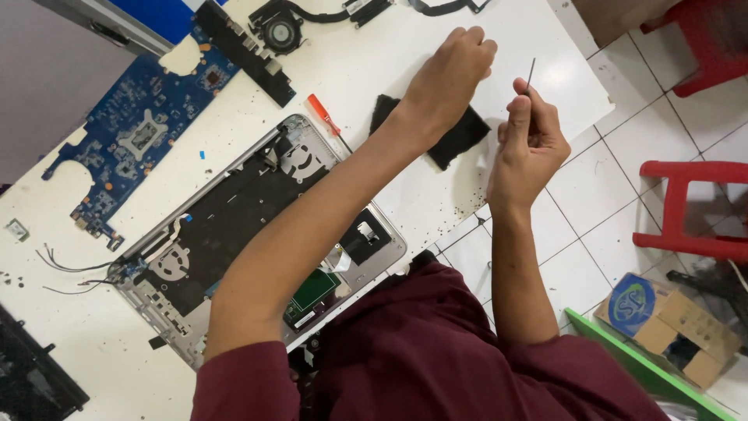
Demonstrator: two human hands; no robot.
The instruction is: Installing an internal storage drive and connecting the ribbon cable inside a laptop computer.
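A thin dark rod (531,76), like a small tool shaft or a stiff wire, is being held up in the right hand (528,144). It is being pinched between the thumb and the fingers (520,109), which are closed tight around its lower end. The rod is very slim, straight and dark, and only its top part is showing above the fingertips. It is being kept over the far right part of the white table (436,199), close to the edge.

The left hand (448,78) is being held just beside the rod, a little to the left and farther away. Its fingers are curled in loosely, and it cannot be told if anything small is being gripped inside them.

It seems that a small picking or poking step is being done. A steady pinch and a slow, careful aim would be called for, because the rod is so thin.

Under both hands a flat black pad (460,140) is lying on the table. Just left of it a small screwdriver with an orange handle (323,115) is resting. Nearer and to the left, an opened laptop base (234,234) is lying with its inside parts showing. Farther left a blue circuit board (132,132) is lying flat, and a small round fan (280,33) is sitting at the far edge. Tiny dark specks are scattered on the table near the right edge. Red stools (689,206) are standing on the tiled floor to the right.
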